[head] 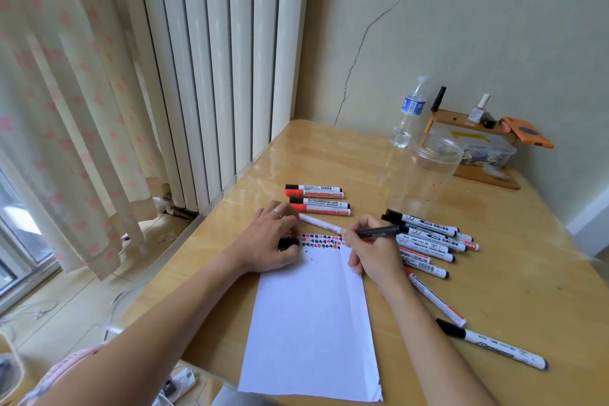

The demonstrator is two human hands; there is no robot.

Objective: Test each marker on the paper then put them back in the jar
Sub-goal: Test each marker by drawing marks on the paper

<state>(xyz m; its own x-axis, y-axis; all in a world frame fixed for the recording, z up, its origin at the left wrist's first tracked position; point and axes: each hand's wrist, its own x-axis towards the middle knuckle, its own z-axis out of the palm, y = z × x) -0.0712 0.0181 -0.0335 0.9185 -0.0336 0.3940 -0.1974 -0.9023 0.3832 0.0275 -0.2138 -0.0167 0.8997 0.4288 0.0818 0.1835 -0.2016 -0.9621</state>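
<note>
Two hands work at the paper's (309,323) top edge. The right hand (372,257) pinches a dark marker (379,231), tip toward 9 o'clock by the rows of test marks; the left hand (273,241) curls round a black cap (287,243) and pins the sheet. Untested markers (428,241) crowd at 3 o'clock, so the right forearm could roll them off the worktop (494,273). At 1 o'clock, the empty jar (425,171) looks light and easily tipped.
</note>
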